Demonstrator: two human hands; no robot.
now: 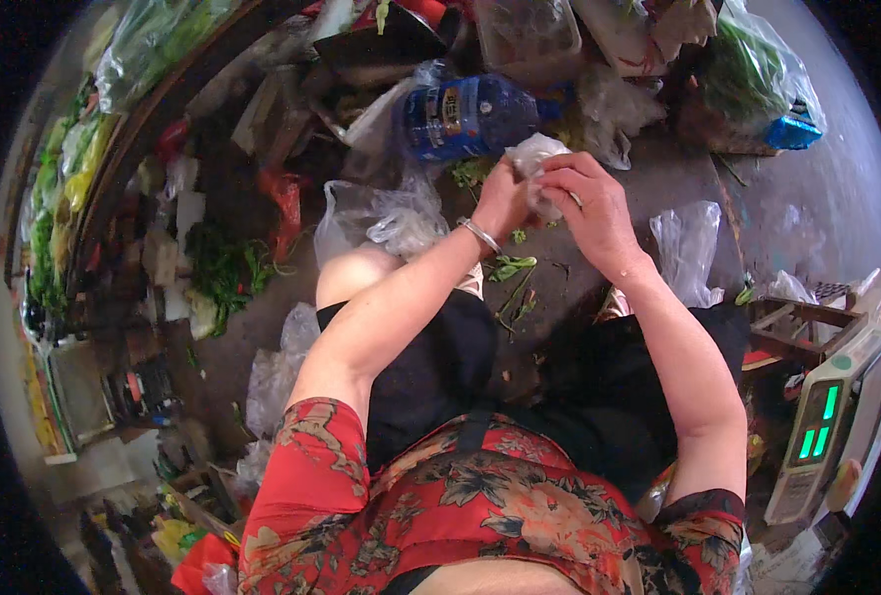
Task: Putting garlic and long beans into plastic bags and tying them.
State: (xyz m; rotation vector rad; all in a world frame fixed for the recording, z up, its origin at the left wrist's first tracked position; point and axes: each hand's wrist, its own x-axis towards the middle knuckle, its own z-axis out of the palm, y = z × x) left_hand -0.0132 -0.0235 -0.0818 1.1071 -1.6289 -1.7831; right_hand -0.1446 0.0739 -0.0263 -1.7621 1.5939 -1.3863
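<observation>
Both hands meet in front of the knees around a crumpled white, translucent plastic bag [535,155]. My left hand [506,195], with a bracelet at the wrist, grips the bag from the left, its fingers partly hidden. My right hand [593,204] pinches the bag from the right with thumb and fingers. Just beyond them a large blue plastic bottle [470,115] lies on its side. Green leaf scraps [513,268] lie on the dark floor below the hands. A clear plastic bag [388,216] rests beside the left knee.
Another clear bag [686,253] stands on the floor at right. A digital scale [805,446] with a lit display is at far right. Bagged greens [752,74] sit upper right, leafy greens [224,268] lie at left, and vegetables [61,216] line a shelf farther left.
</observation>
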